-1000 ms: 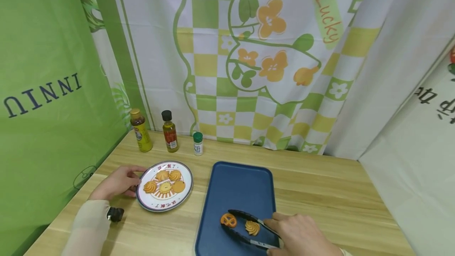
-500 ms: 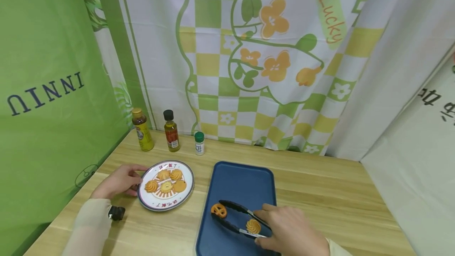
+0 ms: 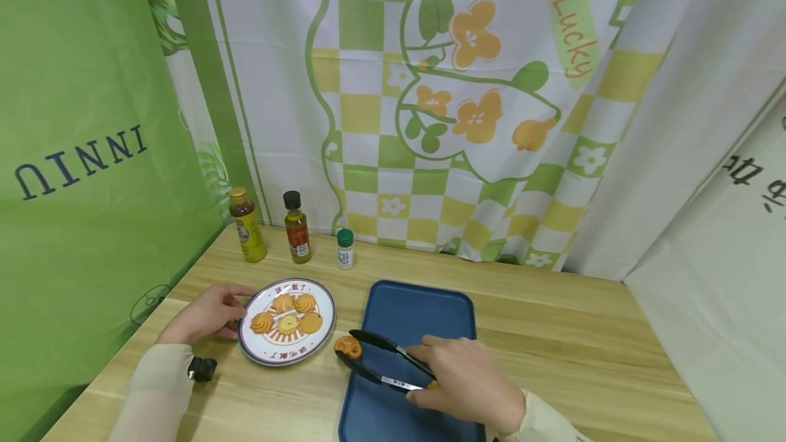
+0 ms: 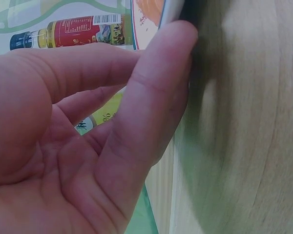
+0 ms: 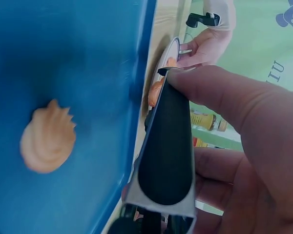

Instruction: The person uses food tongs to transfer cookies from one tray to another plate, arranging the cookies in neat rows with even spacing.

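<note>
In the head view, my left hand [image 3: 205, 314] grips the left rim of a white plate [image 3: 321, 305] with a blue edge. Several golden cookies [image 3: 287, 323] lie on it. The left wrist view has the fingers and thumb bent at the plate's rim. My right hand [image 3: 469, 380] holds black-tipped tongs [image 3: 376, 340]. Between their tips is a pretzel-shaped cookie [image 3: 348, 348], over the left edge of the blue tray [image 3: 417, 312], close to the plate. A swirl cookie [image 5: 49, 139] lies on the tray, mostly hidden by my right hand in the head view.
Behind the plate stand a yellow-labelled bottle [image 3: 250, 237], a black-capped oil bottle [image 3: 297, 234] and a green-capped shaker [image 3: 345, 251]. A patterned curtain [image 3: 381, 176] borders the wooden table [image 3: 552, 333] at the back, with a green cloth [image 3: 92, 258] on the left.
My right hand has moved the tongs and the pretzel-shaped cookie left and away from me, from over the tray's middle to its left edge. The left hand stays on the plate.
</note>
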`<action>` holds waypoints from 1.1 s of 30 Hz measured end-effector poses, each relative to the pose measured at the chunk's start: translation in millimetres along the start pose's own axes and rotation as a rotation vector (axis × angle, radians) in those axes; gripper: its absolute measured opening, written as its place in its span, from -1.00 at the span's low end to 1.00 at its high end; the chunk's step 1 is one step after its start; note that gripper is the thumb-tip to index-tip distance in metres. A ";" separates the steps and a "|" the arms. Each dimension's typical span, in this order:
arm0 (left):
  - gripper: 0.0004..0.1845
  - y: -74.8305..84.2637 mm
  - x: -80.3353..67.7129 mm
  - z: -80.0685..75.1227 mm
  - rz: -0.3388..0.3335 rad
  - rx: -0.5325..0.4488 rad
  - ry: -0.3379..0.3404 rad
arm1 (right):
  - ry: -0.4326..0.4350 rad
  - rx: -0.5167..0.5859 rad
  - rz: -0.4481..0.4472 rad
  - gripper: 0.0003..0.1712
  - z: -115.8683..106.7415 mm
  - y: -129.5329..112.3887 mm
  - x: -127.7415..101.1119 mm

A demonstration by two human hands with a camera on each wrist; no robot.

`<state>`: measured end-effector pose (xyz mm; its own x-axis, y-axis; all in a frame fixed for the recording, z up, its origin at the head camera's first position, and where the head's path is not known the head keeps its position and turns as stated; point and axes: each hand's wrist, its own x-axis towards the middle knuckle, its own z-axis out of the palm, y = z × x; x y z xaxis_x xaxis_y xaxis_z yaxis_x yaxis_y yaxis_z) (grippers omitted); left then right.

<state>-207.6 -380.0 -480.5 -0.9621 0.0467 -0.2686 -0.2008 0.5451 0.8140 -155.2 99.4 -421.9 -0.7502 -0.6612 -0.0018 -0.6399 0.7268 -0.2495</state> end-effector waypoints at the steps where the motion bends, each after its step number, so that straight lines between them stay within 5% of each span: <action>1: -0.41 0.1 0.0 0.3 0.000 -0.001 0.000 | -0.002 0.003 -0.001 -0.36 0.7 -1.8 2.9; 33: -0.41 -1.8 -1.5 -1.4 0.045 -0.004 -0.003 | -0.026 -0.099 -0.094 -0.45 28.7 -70.6 104.5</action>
<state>-206.0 -382.2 -480.8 -0.9698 0.0734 -0.2327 -0.1578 0.5386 0.8276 -183.6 -26.4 -432.3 -0.6827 -0.7307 -0.0085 -0.7212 0.6756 -0.1533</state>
